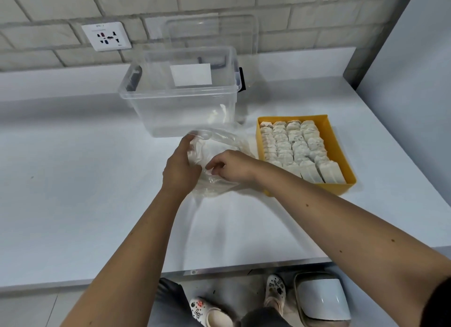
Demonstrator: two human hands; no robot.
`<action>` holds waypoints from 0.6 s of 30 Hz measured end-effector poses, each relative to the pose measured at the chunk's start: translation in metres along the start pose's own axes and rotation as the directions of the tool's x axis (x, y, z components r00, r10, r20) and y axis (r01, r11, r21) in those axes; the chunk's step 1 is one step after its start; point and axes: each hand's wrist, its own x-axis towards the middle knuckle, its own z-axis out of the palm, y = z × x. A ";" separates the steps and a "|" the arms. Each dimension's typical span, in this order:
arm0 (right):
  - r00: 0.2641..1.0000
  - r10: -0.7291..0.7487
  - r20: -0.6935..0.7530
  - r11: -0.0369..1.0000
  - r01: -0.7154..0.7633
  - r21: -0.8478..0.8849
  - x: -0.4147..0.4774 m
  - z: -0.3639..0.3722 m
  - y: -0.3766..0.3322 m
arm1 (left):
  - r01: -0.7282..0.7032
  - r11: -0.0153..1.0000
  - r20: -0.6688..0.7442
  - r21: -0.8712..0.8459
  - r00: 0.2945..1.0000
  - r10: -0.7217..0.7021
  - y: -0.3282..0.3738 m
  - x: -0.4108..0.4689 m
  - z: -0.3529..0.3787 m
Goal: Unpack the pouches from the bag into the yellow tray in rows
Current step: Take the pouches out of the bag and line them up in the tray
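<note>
Just left of the yellow tray [339, 144], a clear plastic bag [220, 143] lies crumpled on the worktop [73, 180], and both hands are at it. The left hand [179, 166] has a closed grip on the side of the bag farthest from the tray, fingers wrapped over the film. The right hand [234, 166] comes in from the tray side, its fingers curled in a pinching grip on the plastic (whether a pouch sits under them I cannot make out, and the bag looks close to empty). The pouches [290, 146] stand in the tray in four overlapping rows, with a bare strip along its right wall. A clear box [180, 106] stands behind the tray and to its left.

The job looks nearly finished. To do this step well, I would keep the left hand steady on the bag's mouth so it stays open, and let the right hand feel into the corners. Any pouch found should be lifted by its edge rather than squeezed. It then goes at the near end of a row, leaning like its neighbours. The film clings, so I would keep the bag away from the tray's near rows.
</note>
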 end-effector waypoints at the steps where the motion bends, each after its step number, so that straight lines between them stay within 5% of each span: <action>1: 1.000 0.004 -0.014 1.000 -0.004 0.004 0.002 0.001 0.000 | -0.008 0.999 0.011 -0.048 1.000 0.009 -0.001 0.000 0.001; 8: 0.994 0.054 0.090 0.973 -0.073 0.221 0.007 0.005 -0.007 | 0.046 0.964 0.057 -0.262 0.998 -0.033 0.000 0.006 0.006; 14: 0.975 0.082 0.205 0.985 -0.111 0.134 0.005 -0.006 -0.004 | 0.067 0.941 0.074 -0.332 0.996 -0.045 0.003 0.006 0.009; 18: 0.988 0.101 0.117 0.986 -0.115 0.119 0.004 0.000 -0.004 | 0.081 0.914 0.075 -0.397 0.996 -0.055 0.009 0.003 0.010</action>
